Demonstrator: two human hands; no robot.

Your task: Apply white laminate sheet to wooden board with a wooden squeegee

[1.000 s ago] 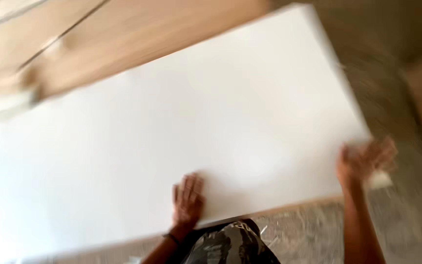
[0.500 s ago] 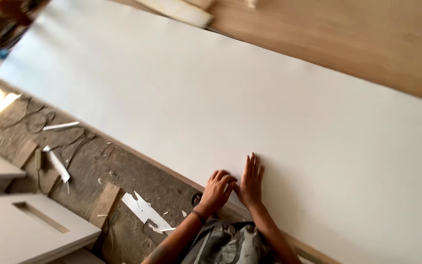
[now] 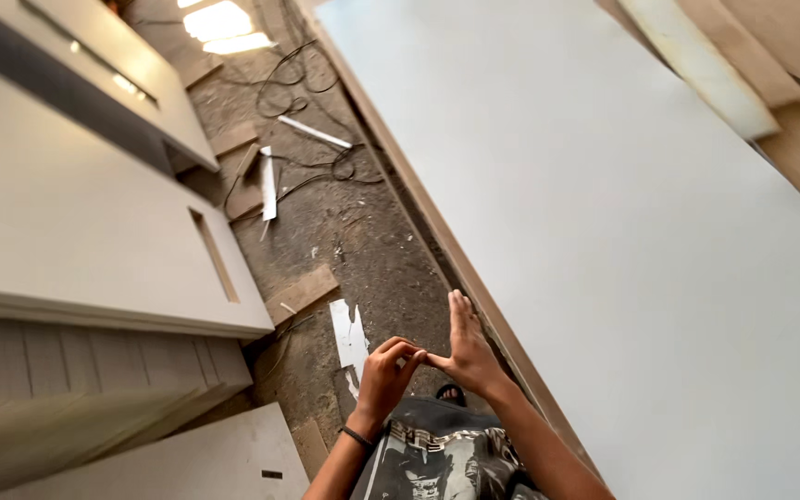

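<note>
Both my hands, left [image 3: 383, 375] curled and right [image 3: 467, 356] flat-fingered, hold nothing; the white laminate sheet [image 3: 622, 241] could slide off its board unpressed.

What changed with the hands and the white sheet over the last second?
Both hands came off the white sheet. The left hand and right hand now meet fingertip to fingertip beside its near edge, over the dusty floor. A second ago they were spread apart, pressing flat on the sheet. The sheet still lies flat on the wooden board.
</note>
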